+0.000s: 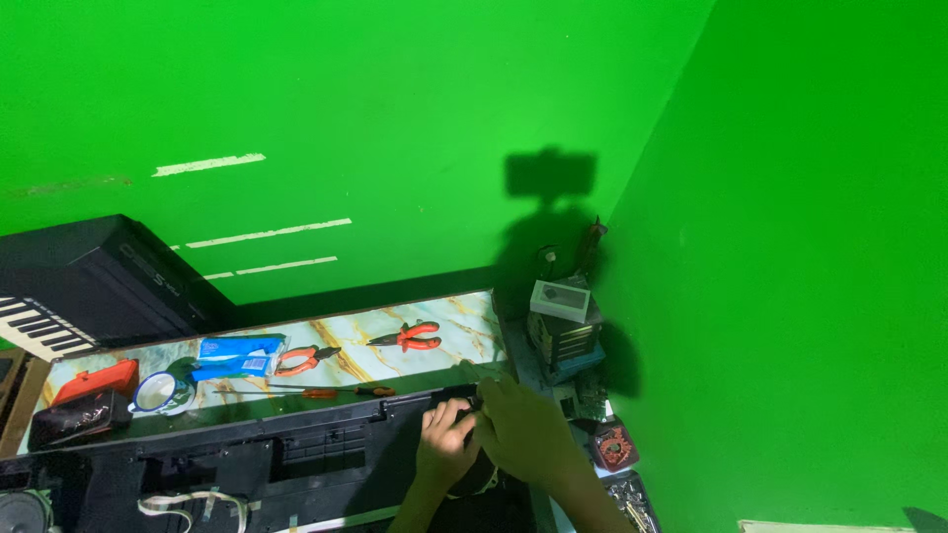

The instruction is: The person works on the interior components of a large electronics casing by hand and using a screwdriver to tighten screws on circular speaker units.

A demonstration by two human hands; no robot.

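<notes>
Basically, green walls [395,118] fill most of the view; everything else sits low in frame. A marble-look bench [434,314] runs along the wall, with a black keyboard [59,296] leaning at its left end. In front lies an opened black casing [247,459], long, internals exposed, a white ribbon cable [193,503] looped at its left.

Both hands work at the casing's right end. Left hand [446,444] is curled around the top edge there, fingers closed on it. Right hand [528,429] lies over it, knuckles up; can't tell whether it grips anything, the fingertips are hidden. Contact point is in shadow.

My read: disassembly or refit at that corner, probably freeing a clip or fastener. Next move likely calls for a steady hold with the left and a small controlled pull or twist with the right.

On the bench, untouched: blue packet [237,357], two orange pliers [413,338] [301,359], a long screwdriver [326,392]. Small stacked boxes [563,331] sit in the corner.
</notes>
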